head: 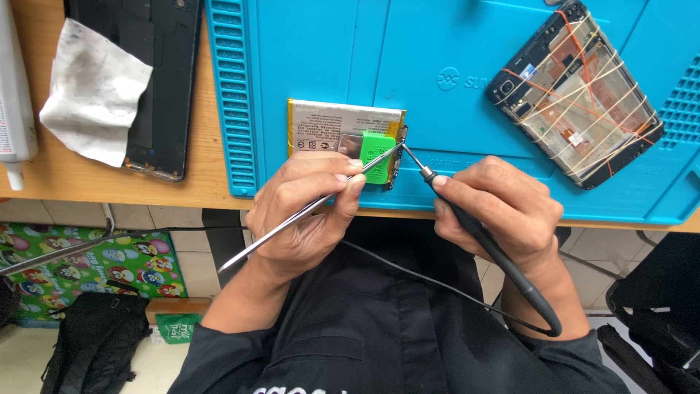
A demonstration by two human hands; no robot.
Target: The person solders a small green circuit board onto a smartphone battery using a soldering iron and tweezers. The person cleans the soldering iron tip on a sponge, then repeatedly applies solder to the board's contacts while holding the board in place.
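Note:
A flat phone battery [328, 124] with a silver-and-yellow wrap lies on the blue work mat [321, 51], held in a small green clamp [378, 153]. My left hand [306, 211] grips thin metal tweezers [292, 220], their tips at the battery's right end. My right hand [503, 211] holds a black soldering iron [481, 237] like a pen. Its fine tip [410, 155] touches the small board strip on the battery's right edge. The iron's black cord [423, 281] loops back over my lap.
A phone frame [576, 91] bound with rubber bands lies at the mat's upper right. On the wooden bench to the left sit a dark phone panel [157, 80], a crumpled stained tissue [95, 87] and a white bottle [13, 95]. The bench's front edge runs just below my hands.

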